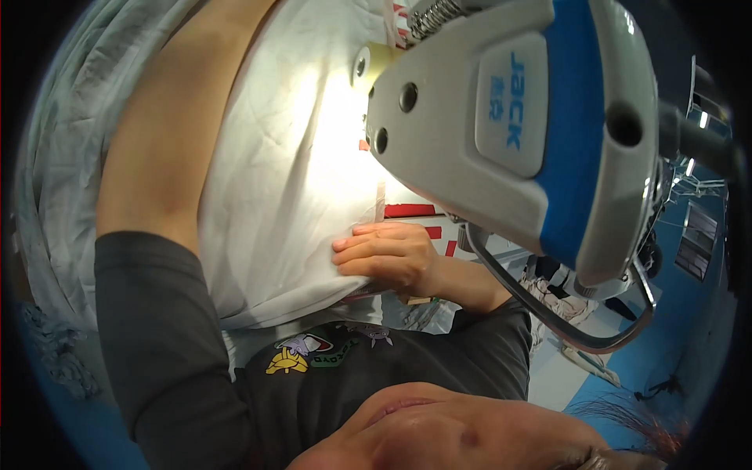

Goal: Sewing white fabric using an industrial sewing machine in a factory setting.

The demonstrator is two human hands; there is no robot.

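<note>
One hand's visible: the right hand (385, 254) rests on white cloth (270, 196) beside the sewing machine (454, 110). Thumb's hidden, so can't tell if it's pinching. Left hand's out of view. No finished stitching visible; guessing plenty's left.

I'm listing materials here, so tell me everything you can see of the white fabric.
The white fabric looks thin and soft. It lies spread with shallow creases, its near edge curving in a loose fold. Bright light falls on it beside the sewing machine. The right hand rests on its right side; the left forearm crosses over it, contact unclear.
</note>
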